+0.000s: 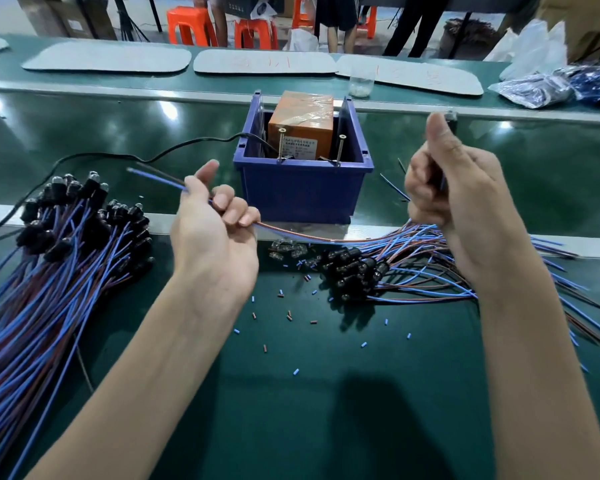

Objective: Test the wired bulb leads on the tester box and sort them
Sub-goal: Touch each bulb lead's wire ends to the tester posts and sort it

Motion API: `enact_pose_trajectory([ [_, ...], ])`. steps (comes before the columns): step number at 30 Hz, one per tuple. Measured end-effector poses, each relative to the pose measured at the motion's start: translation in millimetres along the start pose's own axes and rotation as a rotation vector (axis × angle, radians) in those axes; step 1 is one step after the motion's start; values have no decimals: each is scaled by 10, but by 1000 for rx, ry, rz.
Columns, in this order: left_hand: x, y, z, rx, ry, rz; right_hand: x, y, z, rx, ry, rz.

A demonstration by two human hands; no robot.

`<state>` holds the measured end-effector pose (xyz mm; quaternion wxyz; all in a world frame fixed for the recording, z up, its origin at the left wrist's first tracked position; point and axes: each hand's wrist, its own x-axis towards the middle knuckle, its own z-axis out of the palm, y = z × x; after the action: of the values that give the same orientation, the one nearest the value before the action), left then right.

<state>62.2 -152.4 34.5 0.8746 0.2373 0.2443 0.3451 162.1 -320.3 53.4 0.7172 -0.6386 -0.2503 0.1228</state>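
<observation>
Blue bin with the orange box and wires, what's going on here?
A person is working through wired bulb leads. The left hand grips one blue-and-brown lead; the right hand grips another. Neither lead touches the screws by the orange tester box in the blue bin. A left pile and a right pile lie alongside.

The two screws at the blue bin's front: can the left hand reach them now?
Probably yes. The left hand, gripping a wire pair, is left of the blue bin; nothing stands between it and the screws.
</observation>
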Motion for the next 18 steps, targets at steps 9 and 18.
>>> enact_pose_trajectory([
  [9, -296, -298, 8, 912, -614, -12, -17, 29, -40, -51, 71, 8],
  [18, -321, -304, 1, 1125, -724, -54, -2, 11, -39, -23, 34, 51],
])
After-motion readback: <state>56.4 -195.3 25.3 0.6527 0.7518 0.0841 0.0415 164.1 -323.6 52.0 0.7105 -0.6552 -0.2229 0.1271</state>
